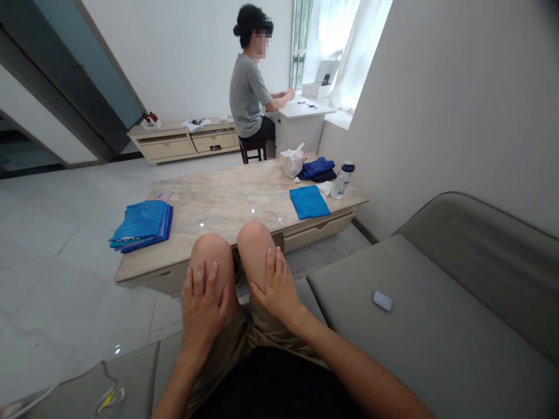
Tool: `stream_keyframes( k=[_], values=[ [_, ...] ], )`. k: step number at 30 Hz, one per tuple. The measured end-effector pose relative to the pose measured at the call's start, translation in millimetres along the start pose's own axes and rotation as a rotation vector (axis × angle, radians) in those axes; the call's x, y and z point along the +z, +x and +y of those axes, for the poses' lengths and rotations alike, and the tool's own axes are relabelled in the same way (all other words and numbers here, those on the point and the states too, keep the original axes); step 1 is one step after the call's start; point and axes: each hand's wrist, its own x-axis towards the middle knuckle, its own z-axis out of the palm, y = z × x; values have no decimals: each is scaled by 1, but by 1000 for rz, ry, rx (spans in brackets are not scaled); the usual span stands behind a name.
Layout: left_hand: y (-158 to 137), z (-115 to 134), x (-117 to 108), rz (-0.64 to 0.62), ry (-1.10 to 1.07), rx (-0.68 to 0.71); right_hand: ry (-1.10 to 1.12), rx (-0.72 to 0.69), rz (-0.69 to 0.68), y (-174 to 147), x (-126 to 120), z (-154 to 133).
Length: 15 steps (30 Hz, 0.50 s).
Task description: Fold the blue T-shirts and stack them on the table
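My left hand (204, 308) lies open on my left thigh, just behind the knee, fingers spread and holding nothing. On my right thigh rests my right hand (276, 285), also open, its fingers stretched toward the knee. Beyond my knees is a low marble-patterned coffee table (218, 198). A stack of folded blue and purple cloths (142, 224) sits at its left end, overhanging the edge a little. Toward the right lies a single folded blue cloth (310, 202), flat near the front edge. Neither hand touches the cloths.
A clear water bottle (343, 180), a white plastic bag (292, 161) and dark blue fabric (317, 169) stand at the table's right end. A small white case (382, 301) lies on the grey sofa (437, 326). Another person (251, 96) sits at a white desk (301, 122) by the window.
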Motion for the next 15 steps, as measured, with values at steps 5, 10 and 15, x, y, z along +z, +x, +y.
stream_keyframes(
  k=[5, 10, 15],
  values=[
    [-4, -8, -1, 27, 4, 2, 97, -34, 94, -6, 4, 7],
    [-8, -4, 1, 7, -17, 4, 236, -38, 135, -11, 0, 12],
    [-6, -5, 7, 15, -22, -12, 228, -9, 129, -10, -2, 4]
  ],
)
